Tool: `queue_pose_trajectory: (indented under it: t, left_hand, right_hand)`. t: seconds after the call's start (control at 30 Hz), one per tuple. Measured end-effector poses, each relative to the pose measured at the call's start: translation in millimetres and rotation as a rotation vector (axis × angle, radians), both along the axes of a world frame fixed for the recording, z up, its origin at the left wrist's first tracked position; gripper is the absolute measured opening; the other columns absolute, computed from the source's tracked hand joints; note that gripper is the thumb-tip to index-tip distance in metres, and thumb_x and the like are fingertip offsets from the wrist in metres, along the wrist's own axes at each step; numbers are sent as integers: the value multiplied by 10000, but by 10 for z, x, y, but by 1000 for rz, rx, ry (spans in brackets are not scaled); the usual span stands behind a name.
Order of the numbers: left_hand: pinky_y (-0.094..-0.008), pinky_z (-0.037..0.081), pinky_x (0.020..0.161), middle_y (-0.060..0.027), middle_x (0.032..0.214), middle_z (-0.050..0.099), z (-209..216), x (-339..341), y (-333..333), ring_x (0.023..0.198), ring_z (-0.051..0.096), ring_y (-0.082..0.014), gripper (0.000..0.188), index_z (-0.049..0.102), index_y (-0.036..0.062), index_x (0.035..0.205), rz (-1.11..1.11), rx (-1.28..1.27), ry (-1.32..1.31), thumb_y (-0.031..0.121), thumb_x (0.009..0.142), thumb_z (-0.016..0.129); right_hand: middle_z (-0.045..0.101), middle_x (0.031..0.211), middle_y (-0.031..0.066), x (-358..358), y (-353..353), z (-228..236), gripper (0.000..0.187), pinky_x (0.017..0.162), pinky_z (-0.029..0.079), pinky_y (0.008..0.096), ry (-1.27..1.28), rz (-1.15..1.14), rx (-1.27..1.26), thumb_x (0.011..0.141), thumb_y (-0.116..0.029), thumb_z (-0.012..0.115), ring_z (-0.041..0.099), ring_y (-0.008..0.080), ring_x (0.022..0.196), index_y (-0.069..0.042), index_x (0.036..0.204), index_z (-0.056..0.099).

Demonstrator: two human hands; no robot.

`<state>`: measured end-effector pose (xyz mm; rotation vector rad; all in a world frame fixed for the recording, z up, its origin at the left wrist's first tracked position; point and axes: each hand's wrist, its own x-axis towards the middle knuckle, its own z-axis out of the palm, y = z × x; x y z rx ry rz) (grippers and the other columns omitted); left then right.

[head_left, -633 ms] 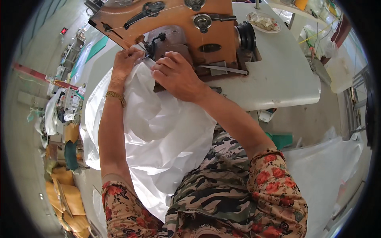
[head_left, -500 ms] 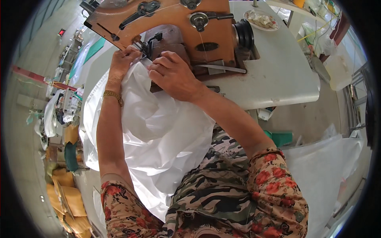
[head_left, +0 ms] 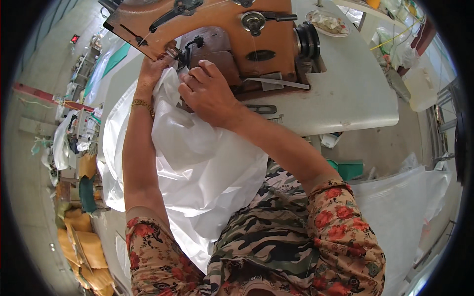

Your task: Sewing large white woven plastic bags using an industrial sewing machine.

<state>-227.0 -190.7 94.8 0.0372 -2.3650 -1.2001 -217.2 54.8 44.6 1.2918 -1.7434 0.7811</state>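
A large white sheet of thin, glossy material [head_left: 212,163] falls in loose folds from the orange sewing machine [head_left: 266,37] over my lap. My left hand [head_left: 152,74] is beside the needle area [head_left: 174,51], its fingers pinched on the sheet's upper edge. Right of it, my right hand [head_left: 210,93] has curled fingers closed on the sheet just in front of the machine's base. The fingertips of both hands are partly hidden. A gold-coloured bracelet [head_left: 142,104] circles my left wrist.
The pale machine table [head_left: 340,98] extends to the right. On it are a dish of scraps [head_left: 328,23] and a slim white strip [head_left: 279,83] by the machine's base. A translucent plastic sheet [head_left: 395,212] hangs at lower right. Yellow-orange bundles [head_left: 89,241] lie at lower left.
My right hand has shifted slightly down and left, its fingers curling more. My left fingers have moved slightly, and the sheet's folds between the hands have changed shape.
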Motion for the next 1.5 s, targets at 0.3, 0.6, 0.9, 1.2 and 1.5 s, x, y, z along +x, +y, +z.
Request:
queue_pose_trajectory:
  t: [0.3,0.6,0.9,1.2,1.5]
  left_hand:
    - [-347,522,841,-177,1141,690,482,1042,985,984,690,-297,307,629,26,1213,241,-780,147,46,907,647]
    - [-428,392,1033,-86,1458,480,-464,2020,2551,1162,550,-282,623,592,94,1296,150,-896,-198,243,728,799]
    - [-425,491,870,-151,1054,634,-696,2328,1218,954,622,-309,335,617,8,1112,339,-1152,-127,16,784,549]
    - [-421,549,834,-127,1054,659,-249,2637,428,981,652,-327,154,631,41,931,425,-1094,-472,2,806,548]
    - [-431,432,1058,-182,1325,558,-131,1577,1872,1218,554,-309,494,522,-19,1319,286,-901,258,39,829,559]
  right_hand:
    - [668,1113,90,-93,-9,-117,194,1011,409,471,25,48,-80,772,-175,609,564,249,1079,-59,928,616]
    - [689,985,57,-102,27,59,132,927,425,411,76,129,-90,795,-155,598,595,220,973,-63,881,636]
    - [694,919,69,-194,1,68,119,946,389,400,166,66,-3,805,-139,583,563,215,929,-64,864,655]
    - [710,951,95,-45,-26,109,138,910,427,399,182,69,18,816,-106,595,603,229,916,-30,911,661]
    - [676,925,100,-59,22,186,142,911,413,408,128,194,0,758,-143,620,572,263,917,-32,839,658]
